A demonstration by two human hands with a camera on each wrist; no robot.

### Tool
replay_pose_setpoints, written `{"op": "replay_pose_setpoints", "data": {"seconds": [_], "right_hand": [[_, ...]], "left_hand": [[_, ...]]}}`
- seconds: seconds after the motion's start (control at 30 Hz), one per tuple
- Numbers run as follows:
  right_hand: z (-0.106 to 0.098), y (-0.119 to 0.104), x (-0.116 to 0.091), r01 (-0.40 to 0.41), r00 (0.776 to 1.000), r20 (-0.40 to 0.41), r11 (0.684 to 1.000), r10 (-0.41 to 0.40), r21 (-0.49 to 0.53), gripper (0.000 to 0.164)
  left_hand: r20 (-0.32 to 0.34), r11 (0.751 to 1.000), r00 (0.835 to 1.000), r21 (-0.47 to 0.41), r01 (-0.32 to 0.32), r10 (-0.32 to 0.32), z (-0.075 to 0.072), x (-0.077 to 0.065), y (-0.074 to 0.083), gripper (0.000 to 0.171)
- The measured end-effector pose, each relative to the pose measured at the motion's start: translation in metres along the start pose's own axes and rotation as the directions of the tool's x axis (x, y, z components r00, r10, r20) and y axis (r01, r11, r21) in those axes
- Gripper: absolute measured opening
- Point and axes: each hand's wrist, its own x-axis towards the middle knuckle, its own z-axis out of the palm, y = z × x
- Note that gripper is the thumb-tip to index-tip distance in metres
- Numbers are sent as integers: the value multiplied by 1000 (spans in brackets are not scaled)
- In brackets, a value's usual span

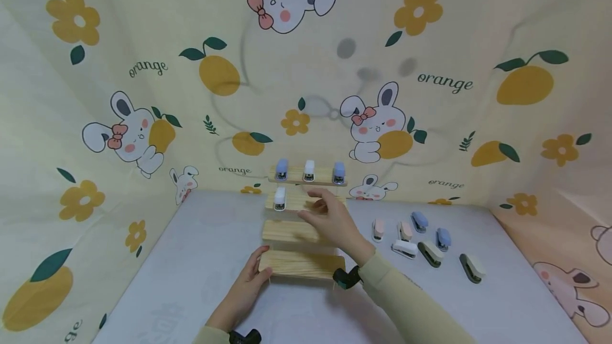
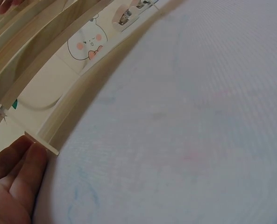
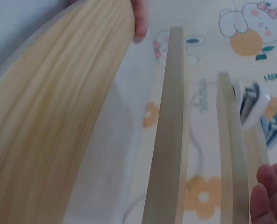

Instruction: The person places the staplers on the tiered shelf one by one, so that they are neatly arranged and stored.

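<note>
A tiered wooden rack (image 1: 301,265) stands on the table in the head view. My left hand (image 1: 245,282) grips the left end of its lowest step; in the left wrist view its fingers (image 2: 26,170) are at the wood's edge. My right hand (image 1: 337,224) hovers over the second step from the top, thumb and fingers apart and nothing visible between them. On the top step sit a blue mini stapler (image 1: 282,169), a white mini stapler (image 1: 309,170) and another blue mini stapler (image 1: 339,172). Another white stapler (image 1: 280,198) stands at the second step's left.
Right of the rack lie several more mini staplers: pink ones (image 1: 377,230), blue ones (image 1: 419,221), a white one (image 1: 404,249) and pale ones with dark green bases (image 1: 472,268). A patterned cloth backdrop (image 1: 296,78) rises behind and beside the table (image 1: 191,248).
</note>
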Motion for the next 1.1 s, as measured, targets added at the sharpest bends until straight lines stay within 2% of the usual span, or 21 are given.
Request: {"op": "replay_pose_setpoints", "data": {"seconds": [0.17,0.43,0.57,0.7,0.87,1.1], "right_hand": [[-22,11,-13,13,1000,-16,1000,-14,-21,60],[-50,35,-23,20,995,-97,996,-28,-83,59],[-62,49,-27,-39,992,-124,994,26,-100,62],[-74,68,-30,-121,988,-114,983,106,-139,71],[-89,95,-37,-226,974,-67,955,217,-190,86],[-102,134,-43,-287,956,-10,931,293,-227,94]], "left_hand": [[-5,1000,1000,5,7,-7,0,-1,0,56],[-14,1000,1000,18,6,-6,-3,-1,1,56],[-17,999,1000,29,14,-14,-2,0,1,55],[-15,1000,1000,21,13,-12,-2,-1,3,55],[-4,1000,1000,17,10,-10,-1,-1,3,56],[5,1000,1000,18,10,-10,-1,-1,2,57]]}}
